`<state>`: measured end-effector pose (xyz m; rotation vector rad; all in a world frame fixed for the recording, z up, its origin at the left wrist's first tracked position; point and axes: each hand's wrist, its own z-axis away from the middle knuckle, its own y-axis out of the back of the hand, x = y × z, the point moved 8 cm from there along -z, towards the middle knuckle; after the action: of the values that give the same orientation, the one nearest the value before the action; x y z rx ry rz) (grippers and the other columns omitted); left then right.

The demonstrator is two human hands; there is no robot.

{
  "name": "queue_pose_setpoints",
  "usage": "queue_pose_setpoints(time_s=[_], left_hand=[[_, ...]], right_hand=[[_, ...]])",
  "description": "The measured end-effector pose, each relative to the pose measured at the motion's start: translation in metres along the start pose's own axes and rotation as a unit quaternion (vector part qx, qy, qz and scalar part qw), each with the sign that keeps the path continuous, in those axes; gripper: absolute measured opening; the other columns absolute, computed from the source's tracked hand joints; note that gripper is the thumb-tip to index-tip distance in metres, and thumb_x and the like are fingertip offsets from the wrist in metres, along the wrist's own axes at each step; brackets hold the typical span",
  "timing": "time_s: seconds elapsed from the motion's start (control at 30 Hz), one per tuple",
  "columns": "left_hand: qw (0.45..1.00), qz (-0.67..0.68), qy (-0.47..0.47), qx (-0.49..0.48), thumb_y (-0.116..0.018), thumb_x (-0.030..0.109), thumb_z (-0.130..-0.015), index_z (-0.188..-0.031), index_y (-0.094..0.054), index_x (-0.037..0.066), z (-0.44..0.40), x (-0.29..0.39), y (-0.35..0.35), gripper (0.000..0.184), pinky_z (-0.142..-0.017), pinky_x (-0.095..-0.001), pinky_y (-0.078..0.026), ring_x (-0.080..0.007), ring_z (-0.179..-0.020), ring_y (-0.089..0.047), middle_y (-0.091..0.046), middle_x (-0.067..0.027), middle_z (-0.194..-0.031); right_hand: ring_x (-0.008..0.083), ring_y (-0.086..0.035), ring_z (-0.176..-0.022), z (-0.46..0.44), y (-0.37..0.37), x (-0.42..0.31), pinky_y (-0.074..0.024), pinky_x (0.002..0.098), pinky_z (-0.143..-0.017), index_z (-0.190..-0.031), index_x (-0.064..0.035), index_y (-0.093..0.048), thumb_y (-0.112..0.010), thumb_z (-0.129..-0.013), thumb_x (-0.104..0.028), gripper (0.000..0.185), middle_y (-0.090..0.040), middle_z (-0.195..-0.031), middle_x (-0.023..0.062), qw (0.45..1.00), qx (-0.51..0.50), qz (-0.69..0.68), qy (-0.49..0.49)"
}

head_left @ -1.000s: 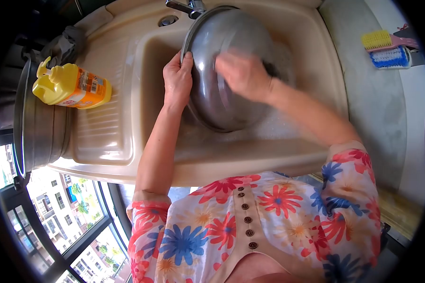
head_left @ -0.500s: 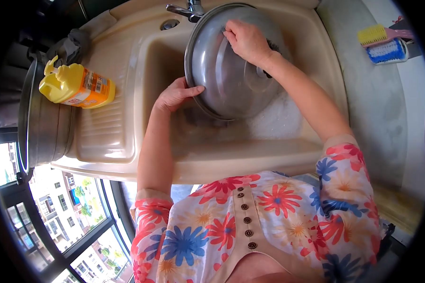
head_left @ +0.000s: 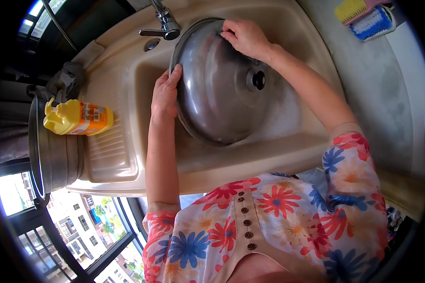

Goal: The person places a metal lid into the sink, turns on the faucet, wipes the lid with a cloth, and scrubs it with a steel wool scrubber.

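A large domed metal lid (head_left: 212, 89) with a black knob (head_left: 256, 80) is tilted in the beige sink (head_left: 208, 162). My left hand (head_left: 165, 93) grips its left rim, thumb on the outer face. At the lid's upper part, my right hand (head_left: 246, 38) has its fingers curled round a dark scrubber (head_left: 254, 60), only partly visible beneath the hand. Whitish suds (head_left: 288, 111) lie in the basin to the right of the lid.
A chrome faucet (head_left: 167, 26) stands behind the sink. On the left drainboard lies a yellow pump bottle (head_left: 80, 118), beside a large metal pot (head_left: 56, 146). Two brushes, one yellow and pink (head_left: 352, 10), one blue and white (head_left: 372, 24), rest at the upper right.
The view has shifted, showing more of the faucet. My left hand has moved up the lid's rim. The lid has turned, and its knob now shows clearly.
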<state>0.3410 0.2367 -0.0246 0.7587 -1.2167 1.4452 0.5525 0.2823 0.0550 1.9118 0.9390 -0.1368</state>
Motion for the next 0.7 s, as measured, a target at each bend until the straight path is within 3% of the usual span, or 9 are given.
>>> queue_pose_setpoints(time_s=[0.1, 0.27, 0.57, 0.7], left_hand=[[0.999, -0.021, -0.002, 0.031, -0.056, 0.030, -0.089, -0.108, -0.057, 0.000, 0.004, 0.003, -0.001, 0.036, -0.075, -0.0278, -0.046, -0.0116, -0.080, -0.056, -0.063, -0.0042, -0.090], [0.997, -0.051, -0.013, 0.049, -0.052, 0.030, -0.092, -0.106, -0.056, -0.003, 0.001, -0.001, 0.015, 0.036, -0.072, -0.0276, -0.046, -0.0114, -0.076, -0.055, -0.061, -0.0057, -0.089], [0.995, -0.065, -0.017, 0.080, -0.051, 0.031, -0.092, -0.104, -0.056, -0.006, -0.006, -0.006, 0.025, 0.039, -0.071, -0.0281, -0.045, -0.0123, -0.075, -0.054, -0.061, -0.0075, -0.087], [0.994, -0.068, -0.028, 0.084, -0.051, 0.031, -0.092, -0.104, -0.057, -0.006, -0.011, -0.010, 0.032, 0.039, -0.070, -0.0281, -0.045, -0.0119, -0.075, -0.054, -0.061, -0.0070, -0.086]], right_hand=[[0.0303, -0.055, -0.069, 0.001, -0.014, -0.022, -0.0438, 0.0400, -0.060, -0.076, -0.0041, -0.051, -0.058, -0.079, -0.014, 0.012, -0.056, -0.074, 0.0097, 0.997, 0.005, 0.015, 0.073], [0.0302, -0.055, -0.081, 0.022, -0.048, -0.097, -0.0452, 0.0398, -0.065, -0.080, -0.0049, -0.049, -0.055, -0.079, -0.010, 0.009, -0.053, -0.079, 0.0115, 0.980, -0.088, 0.003, 0.181], [0.0334, -0.055, -0.073, -0.026, -0.062, -0.040, -0.0436, 0.0408, -0.063, -0.079, -0.0041, -0.051, -0.054, -0.080, -0.010, 0.006, -0.056, -0.074, 0.0133, 0.990, -0.118, -0.002, 0.082], [0.0329, -0.055, -0.073, 0.012, -0.060, -0.093, -0.0444, 0.0397, -0.062, -0.080, -0.0046, -0.049, -0.059, -0.077, -0.010, 0.011, -0.053, -0.075, 0.0129, 0.970, -0.120, -0.079, 0.195]])
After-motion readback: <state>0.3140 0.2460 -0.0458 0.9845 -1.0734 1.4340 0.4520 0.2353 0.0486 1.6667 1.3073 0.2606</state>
